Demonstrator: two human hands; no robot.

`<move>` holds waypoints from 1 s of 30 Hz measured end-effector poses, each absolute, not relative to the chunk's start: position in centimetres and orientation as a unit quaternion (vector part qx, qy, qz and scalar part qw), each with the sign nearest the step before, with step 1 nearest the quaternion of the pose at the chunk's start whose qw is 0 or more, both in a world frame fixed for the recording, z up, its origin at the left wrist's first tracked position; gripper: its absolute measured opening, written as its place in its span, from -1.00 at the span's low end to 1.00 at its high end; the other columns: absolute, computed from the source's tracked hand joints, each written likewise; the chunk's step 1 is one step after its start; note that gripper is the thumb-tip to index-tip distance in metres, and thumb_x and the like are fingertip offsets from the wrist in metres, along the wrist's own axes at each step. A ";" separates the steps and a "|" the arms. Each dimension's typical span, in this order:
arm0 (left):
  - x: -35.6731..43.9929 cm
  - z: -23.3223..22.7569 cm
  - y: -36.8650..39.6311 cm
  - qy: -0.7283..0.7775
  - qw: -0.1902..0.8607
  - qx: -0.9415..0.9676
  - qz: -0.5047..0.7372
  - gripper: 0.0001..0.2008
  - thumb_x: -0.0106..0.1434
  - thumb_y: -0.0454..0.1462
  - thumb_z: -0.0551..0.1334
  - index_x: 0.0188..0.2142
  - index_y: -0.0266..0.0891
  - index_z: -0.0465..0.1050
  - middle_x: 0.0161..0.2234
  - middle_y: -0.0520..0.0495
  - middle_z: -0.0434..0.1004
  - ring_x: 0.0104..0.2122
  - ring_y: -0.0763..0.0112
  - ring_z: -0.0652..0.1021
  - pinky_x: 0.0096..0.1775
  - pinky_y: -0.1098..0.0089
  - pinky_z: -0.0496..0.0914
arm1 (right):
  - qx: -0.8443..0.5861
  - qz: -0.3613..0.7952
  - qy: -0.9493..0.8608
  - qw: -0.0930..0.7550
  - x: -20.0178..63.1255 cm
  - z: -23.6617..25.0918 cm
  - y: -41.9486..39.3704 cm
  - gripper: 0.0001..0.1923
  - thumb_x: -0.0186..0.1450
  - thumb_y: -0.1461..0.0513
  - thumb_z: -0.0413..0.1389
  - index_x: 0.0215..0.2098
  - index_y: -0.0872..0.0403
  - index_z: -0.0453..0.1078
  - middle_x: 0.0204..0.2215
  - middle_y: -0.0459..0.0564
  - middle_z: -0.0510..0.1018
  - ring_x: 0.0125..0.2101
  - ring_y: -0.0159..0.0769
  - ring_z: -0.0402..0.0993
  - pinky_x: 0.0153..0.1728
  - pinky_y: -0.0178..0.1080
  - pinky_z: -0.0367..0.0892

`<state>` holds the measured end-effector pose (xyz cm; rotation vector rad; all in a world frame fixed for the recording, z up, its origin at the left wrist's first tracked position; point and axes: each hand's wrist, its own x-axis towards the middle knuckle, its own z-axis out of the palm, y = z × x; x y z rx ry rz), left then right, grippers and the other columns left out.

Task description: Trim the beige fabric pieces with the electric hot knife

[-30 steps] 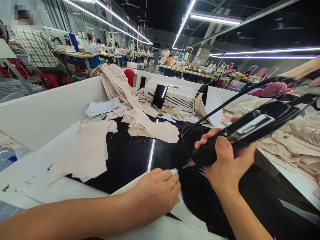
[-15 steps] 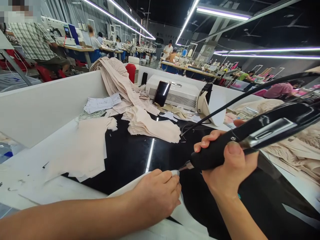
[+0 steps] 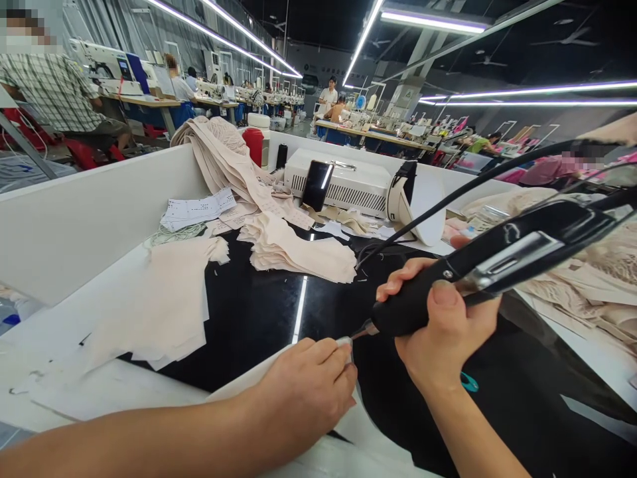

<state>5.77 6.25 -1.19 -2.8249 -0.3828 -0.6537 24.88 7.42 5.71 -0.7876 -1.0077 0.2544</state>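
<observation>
My right hand [image 3: 442, 332] is wrapped round the black handle of a corded hand tool [image 3: 542, 226], which has a silver lever on its side and a narrow metal tip. The tip points down-left and reaches the fingertips of my left hand [image 3: 308, 378]. Between its pinched fingers, my left hand holds the edge of a white sheet-like piece [image 3: 371, 431]. From these frames I cannot tell whether this is cloth or paper. The fingers hide the exact spot where tip and edge meet. Under both hands lies a glossy black table surface [image 3: 249, 318].
Stacked cream fabric pieces [image 3: 303, 252] lie ahead, with another pile [image 3: 164, 299] to the left. Behind them are a phone [image 3: 317, 186] and a white vented box [image 3: 358, 186]. A black cable [image 3: 448, 199] crosses at right. A low white partition [image 3: 99, 219] borders the left side.
The view has shifted slightly, and the tool and both hands appear a little further left. More of a small teal object shows beside my right wrist. Both grips stay the same.
</observation>
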 end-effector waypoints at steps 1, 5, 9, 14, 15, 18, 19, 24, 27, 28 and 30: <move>5.7 -1.1 6.2 -0.130 0.107 -0.962 -0.214 -0.74 0.80 -0.22 0.25 0.15 -0.31 0.70 0.21 -0.21 0.81 0.07 0.27 0.74 -0.08 0.29 0.53 | -0.368 0.120 -0.469 0.794 24.9 5.7 7.4 -0.45 0.41 -0.07 0.53 0.21 -0.13 0.49 -0.30 -0.21 0.59 -0.51 -0.30 0.56 -0.52 -0.24 0.55; 5.7 -1.0 6.2 -0.134 0.096 -0.967 -0.192 -0.76 0.79 -0.20 0.27 0.17 -0.29 0.69 0.23 -0.22 0.80 0.06 0.26 0.72 -0.10 0.28 0.53 | -0.375 0.127 -0.466 0.791 24.9 5.5 7.3 -0.53 0.41 -0.06 0.52 0.11 -0.10 0.51 -0.30 -0.20 0.59 -0.50 -0.31 0.56 -0.50 -0.24 0.55; 5.7 -1.0 6.1 -0.135 0.092 -0.969 -0.187 -0.77 0.78 -0.21 0.28 0.15 -0.30 0.69 0.22 -0.24 0.79 0.05 0.24 0.72 -0.12 0.28 0.52 | -0.371 0.132 -0.458 0.797 24.9 5.6 7.4 -0.56 0.40 -0.03 0.53 0.07 -0.09 0.51 -0.31 -0.21 0.59 -0.51 -0.33 0.55 -0.51 -0.26 0.54; 5.8 -1.2 6.2 -0.135 0.080 -0.970 -0.185 -0.78 0.77 -0.20 0.30 0.15 -0.29 0.69 0.24 -0.26 0.78 0.08 0.21 0.71 -0.09 0.27 0.52 | -0.367 0.137 -0.443 0.807 24.9 6.2 7.4 -0.57 0.37 0.00 0.53 0.05 -0.10 0.51 -0.32 -0.22 0.60 -0.51 -0.31 0.56 -0.51 -0.24 0.56; 5.8 -1.2 6.1 -0.136 0.078 -0.969 -0.191 -0.77 0.78 -0.20 0.28 0.13 -0.29 0.69 0.23 -0.25 0.78 0.08 0.22 0.72 -0.09 0.27 0.52 | -0.362 0.139 -0.438 0.811 25.0 6.4 7.4 -0.57 0.35 0.02 0.53 0.04 -0.09 0.51 -0.32 -0.22 0.60 -0.51 -0.31 0.56 -0.51 -0.24 0.56; 5.8 -1.3 6.1 -0.140 0.083 -0.965 -0.205 -0.74 0.80 -0.22 0.23 0.11 -0.30 0.70 0.21 -0.21 0.80 0.07 0.23 0.73 -0.10 0.26 0.52 | -0.357 0.141 -0.434 0.815 24.9 6.6 7.2 -0.58 0.35 0.05 0.52 0.05 -0.09 0.51 -0.33 -0.22 0.59 -0.52 -0.30 0.56 -0.52 -0.24 0.56; 5.9 -1.3 6.1 -0.139 0.088 -0.965 -0.206 -0.73 0.80 -0.22 0.22 0.11 -0.31 0.70 0.21 -0.21 0.80 0.07 0.23 0.73 -0.10 0.26 0.52 | -0.358 0.140 -0.438 0.813 24.8 6.5 7.2 -0.58 0.36 0.05 0.51 0.07 -0.10 0.51 -0.32 -0.22 0.59 -0.52 -0.30 0.56 -0.52 -0.24 0.56; 6.0 -1.2 6.1 -0.130 0.102 -0.968 -0.190 -0.74 0.77 -0.20 0.30 0.18 -0.35 0.69 0.22 -0.29 0.79 0.08 0.21 0.73 -0.10 0.26 0.50 | -0.359 0.140 -0.456 0.802 24.5 6.0 7.2 -0.47 0.39 0.01 0.53 0.21 -0.13 0.49 -0.32 -0.23 0.61 -0.52 -0.29 0.57 -0.52 -0.23 0.56; 6.0 -1.2 6.2 -0.130 0.098 -0.969 -0.185 -0.75 0.76 -0.20 0.32 0.19 -0.35 0.69 0.23 -0.30 0.79 0.06 0.21 0.73 -0.13 0.27 0.50 | -0.364 0.131 -0.459 0.800 24.5 5.8 7.3 -0.50 0.40 0.00 0.53 0.19 -0.14 0.50 -0.32 -0.23 0.61 -0.52 -0.30 0.57 -0.52 -0.23 0.57; 6.0 -1.2 6.2 -0.131 0.097 -0.969 -0.184 -0.75 0.77 -0.20 0.31 0.19 -0.35 0.69 0.23 -0.29 0.79 0.06 0.22 0.73 -0.13 0.27 0.51 | -0.367 0.128 -0.457 0.800 24.5 5.8 7.3 -0.51 0.40 0.00 0.53 0.16 -0.14 0.50 -0.32 -0.24 0.62 -0.52 -0.30 0.57 -0.51 -0.23 0.57; 6.0 -1.1 6.2 -0.131 0.097 -0.970 -0.183 -0.75 0.77 -0.22 0.30 0.18 -0.35 0.69 0.23 -0.28 0.80 0.05 0.23 0.74 -0.13 0.28 0.51 | -0.372 0.127 -0.450 0.802 24.5 5.9 7.3 -0.53 0.38 0.01 0.54 0.13 -0.14 0.51 -0.32 -0.24 0.62 -0.52 -0.31 0.56 -0.52 -0.24 0.56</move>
